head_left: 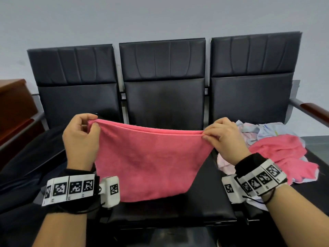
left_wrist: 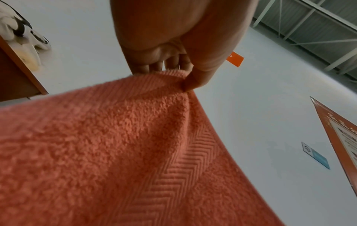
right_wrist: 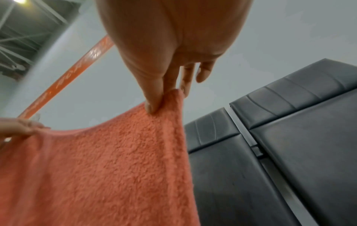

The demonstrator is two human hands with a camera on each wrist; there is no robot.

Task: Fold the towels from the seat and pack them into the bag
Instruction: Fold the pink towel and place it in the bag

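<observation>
Above the middle seat (head_left: 178,202), the left hand (head_left: 81,139) and right hand (head_left: 226,138) each keep a pinching grip clamped on a top corner of the doubled pink towel (head_left: 149,161), hanging it flat for another fold, while unfolded towels (head_left: 277,145) wait at right.

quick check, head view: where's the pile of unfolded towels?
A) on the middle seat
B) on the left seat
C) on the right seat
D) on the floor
C: the crumpled pile of towels lies on the right seat, beside the right hand, while both hands hold the pink towel up over the middle seat.
</observation>
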